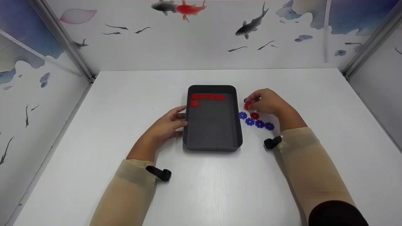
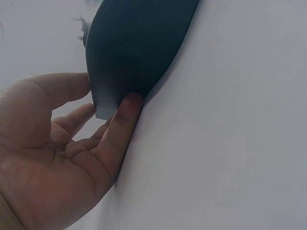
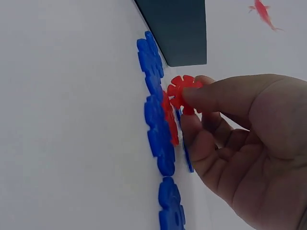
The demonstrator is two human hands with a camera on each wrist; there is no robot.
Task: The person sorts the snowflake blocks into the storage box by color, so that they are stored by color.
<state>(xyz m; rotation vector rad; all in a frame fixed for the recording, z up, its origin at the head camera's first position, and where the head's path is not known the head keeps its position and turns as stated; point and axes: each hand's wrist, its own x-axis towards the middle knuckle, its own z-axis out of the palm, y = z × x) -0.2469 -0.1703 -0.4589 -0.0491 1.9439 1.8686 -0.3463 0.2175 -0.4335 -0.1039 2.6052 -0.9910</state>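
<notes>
A dark grey rectangular tray (image 1: 213, 128) stands on the table. My left hand (image 1: 166, 124) rests its fingertips against the tray's left outer wall. Along the far end inside the tray lie several red flower-shaped plastic discs (image 1: 203, 96), with one more red disc (image 1: 194, 103) just below them at the left. To the right of the tray, my right hand (image 1: 268, 102) pinches a red flower-shaped disc (image 3: 177, 93) between thumb and fingers, above the table. Below this hand, another red disc (image 1: 254, 116) lies beside a slanting row of blue discs (image 1: 259, 124).
A white table (image 1: 194, 188) carries everything. Behind it rises a white panel (image 1: 201, 50) painted with fish, and side panels stand left and right. More blue pieces show partly behind the right hand's fingers.
</notes>
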